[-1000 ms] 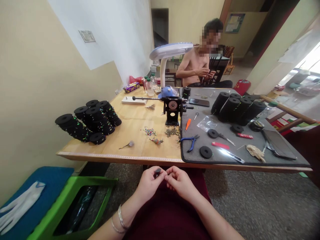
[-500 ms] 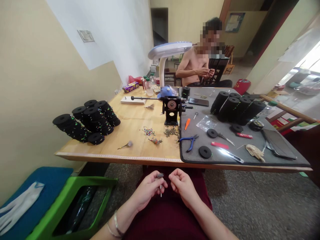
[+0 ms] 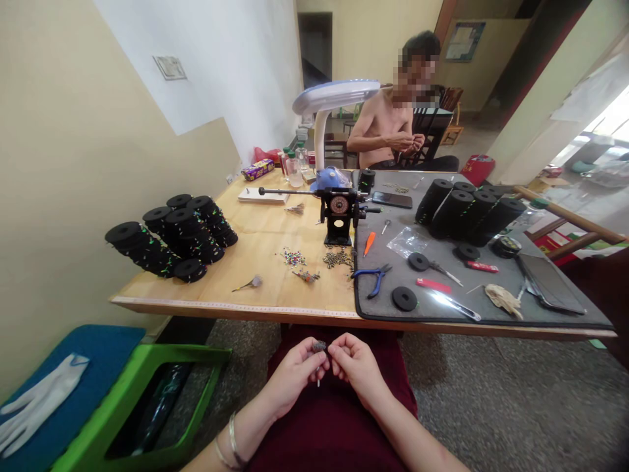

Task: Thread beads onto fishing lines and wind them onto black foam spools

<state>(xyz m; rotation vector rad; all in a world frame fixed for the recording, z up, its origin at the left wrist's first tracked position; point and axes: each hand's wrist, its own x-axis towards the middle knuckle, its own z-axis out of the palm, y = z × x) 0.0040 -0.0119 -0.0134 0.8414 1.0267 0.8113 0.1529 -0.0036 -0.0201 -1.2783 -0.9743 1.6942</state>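
Over my lap, in front of the table edge, my left hand [image 3: 299, 368] is closed around a small dark, ridged piece [image 3: 319, 346] with a thin pale stem [image 3: 318, 383] poking out below. I cannot make out its exact kind. Close beside it, my right hand [image 3: 358, 362] makes a pinch, its fingertips by the dark piece. Whatever the pinch holds, if anything, is too small to see. On the table ahead lie a heap of coloured beads [image 3: 293, 257], a heap of brassy small parts [image 3: 337, 258] and a small bundle with orange bits [image 3: 307, 277].
A black hand-crank winder [image 3: 338, 226] stands mid-table under a lamp [image 3: 339, 95]. Stacked black foam spools [image 3: 189, 229] rise at left, more spools [image 3: 459, 208] at right. Blue pliers [image 3: 377, 280] and an orange-handled tool [image 3: 369, 244] lie on the grey mat [image 3: 383, 308]. Another person [image 3: 388, 134] sits beyond.
My right hand has come closer to my left, its fingertips now by the dark piece. The dark piece shows more clearly above my left thumb.
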